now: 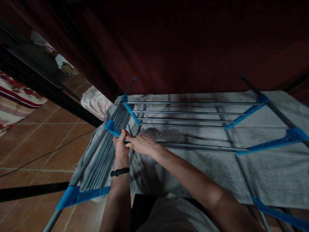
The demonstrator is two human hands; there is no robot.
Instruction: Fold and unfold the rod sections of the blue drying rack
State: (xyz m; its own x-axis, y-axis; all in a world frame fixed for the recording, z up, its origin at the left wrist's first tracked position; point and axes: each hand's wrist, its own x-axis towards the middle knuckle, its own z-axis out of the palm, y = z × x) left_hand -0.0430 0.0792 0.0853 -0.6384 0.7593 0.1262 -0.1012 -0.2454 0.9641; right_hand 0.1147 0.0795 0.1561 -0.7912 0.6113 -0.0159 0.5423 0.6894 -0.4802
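Observation:
A grey metal rack frame with blue plastic brackets, like a clothes drying rack, stands in front of me. My left hand is closed around the end of a blue bracket on the rack's left side, thumb on top. Right beside it, my right hand grips the left end of a grey metal rod, fingers touching the left hand. The rod runs right to another blue bracket. Exactly how the rod end meets the left bracket is hidden by my fingers.
Several grey rods lie side by side on the left. More crossbars span the far part. A grey cloth lies beneath. A dark red curtain hangs behind. Tiled floor with a thin cable is at left.

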